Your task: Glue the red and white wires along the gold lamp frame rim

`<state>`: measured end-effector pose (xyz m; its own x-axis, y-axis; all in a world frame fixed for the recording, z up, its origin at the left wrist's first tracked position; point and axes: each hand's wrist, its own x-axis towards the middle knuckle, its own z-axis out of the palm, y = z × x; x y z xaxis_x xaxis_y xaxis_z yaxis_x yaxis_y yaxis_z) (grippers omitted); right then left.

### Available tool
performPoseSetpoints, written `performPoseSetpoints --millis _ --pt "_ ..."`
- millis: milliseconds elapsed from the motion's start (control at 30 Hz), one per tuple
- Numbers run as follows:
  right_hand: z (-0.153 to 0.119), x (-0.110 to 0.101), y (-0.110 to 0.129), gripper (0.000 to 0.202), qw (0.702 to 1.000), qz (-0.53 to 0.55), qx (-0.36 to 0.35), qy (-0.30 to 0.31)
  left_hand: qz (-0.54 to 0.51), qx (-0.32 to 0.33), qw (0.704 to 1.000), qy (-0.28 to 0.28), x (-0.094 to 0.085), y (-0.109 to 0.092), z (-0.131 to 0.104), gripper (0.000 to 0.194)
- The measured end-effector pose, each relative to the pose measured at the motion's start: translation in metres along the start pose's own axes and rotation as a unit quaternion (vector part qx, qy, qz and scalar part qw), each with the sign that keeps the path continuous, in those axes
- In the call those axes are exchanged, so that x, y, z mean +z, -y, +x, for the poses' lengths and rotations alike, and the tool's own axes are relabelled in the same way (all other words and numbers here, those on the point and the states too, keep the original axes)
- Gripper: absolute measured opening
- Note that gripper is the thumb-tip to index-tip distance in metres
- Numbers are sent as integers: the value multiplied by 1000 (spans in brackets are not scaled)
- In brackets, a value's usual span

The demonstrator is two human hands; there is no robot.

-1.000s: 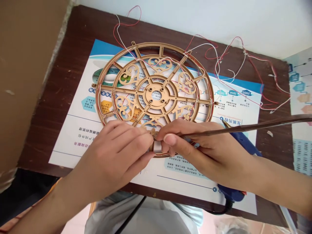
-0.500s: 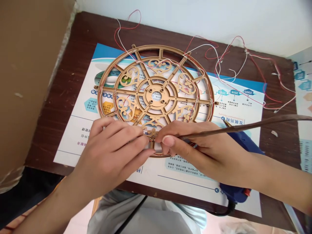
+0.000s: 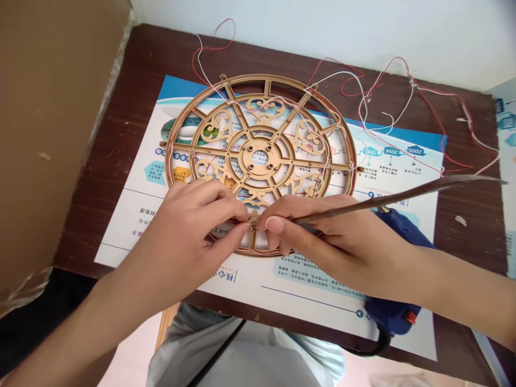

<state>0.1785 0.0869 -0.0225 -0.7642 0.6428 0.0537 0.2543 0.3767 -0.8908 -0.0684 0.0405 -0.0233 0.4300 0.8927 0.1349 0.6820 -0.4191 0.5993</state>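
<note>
Dark-brown wood-grain tabletop (image 3: 149,59) carried everything. Nearest: grey clothing (image 3: 250,349) over the person's lap, black cable (image 3: 217,352) across it. Blue-bodied tool (image 3: 389,312) with red switch and metal tip lay partly under the right forearm. Left hand (image 3: 191,226): grip pinched together, thumb and index tips meeting at the near side of the round gold openwork frame (image 3: 262,171); couldn't tell what, if anything, was between them. Right hand (image 3: 342,236): grip closed, slim dark-brown rod (image 3: 387,198) held at the thumb and index finger, long end sticking out rightward. Fingertips of both hands close together at a spoke near the rim. Frame sat flat on a white-and-blue printed sheet (image 3: 121,236), mid-tabletop. Beyond it, thin red and white wires (image 3: 413,83) trailed loosely toward the pale wall (image 3: 306,32).
</note>
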Motion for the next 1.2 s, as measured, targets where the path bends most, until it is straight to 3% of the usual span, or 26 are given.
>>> performPoseSetpoints --millis 333,533,700,967,1200 --pt "6 -3 1 41 999 -45 -17 23 -24 -23 998 44 -12 4 19 21" --pt "6 -6 0 55 999 -17 -12 32 9 90 989 114 -20 13 29 30" --pt "8 -6 0 50 999 17 8 37 6 106 984 142 -25 15 35 35" --pt "12 -9 0 48 997 38 32 58 21 115 980 159 -28 15 37 36" --pt "12 -9 0 46 998 29 29 56 82 146 976 136 -24 14 35 37"
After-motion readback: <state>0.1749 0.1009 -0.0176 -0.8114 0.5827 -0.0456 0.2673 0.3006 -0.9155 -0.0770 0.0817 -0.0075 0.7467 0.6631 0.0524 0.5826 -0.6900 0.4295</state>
